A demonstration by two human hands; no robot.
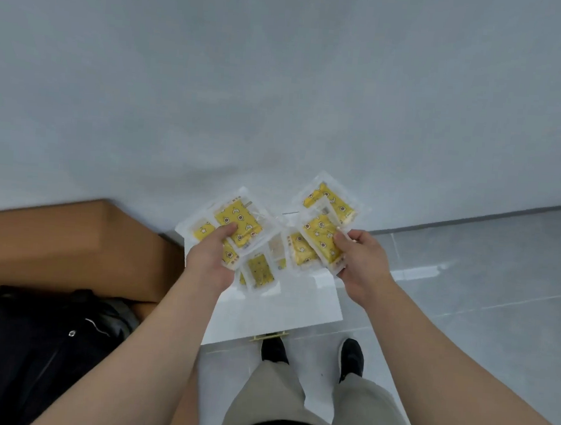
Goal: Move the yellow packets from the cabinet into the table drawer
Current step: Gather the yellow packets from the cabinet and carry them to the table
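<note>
Each curled round its own fan of yellow packets [238, 226], the left hand [209, 263] and right hand [360, 267] hold them side by side, just right of the brown table [71, 247], above a white panel [282, 308]

Bare forearms, khaki trousers [276, 398], black shoes [351, 356], dark top.

At left we see a brown desk [71, 247], a dark bag or jacket [30, 354] lying across its near end; at right, black shoes [351, 356] stand on grey floor tiles [481, 309].
</note>
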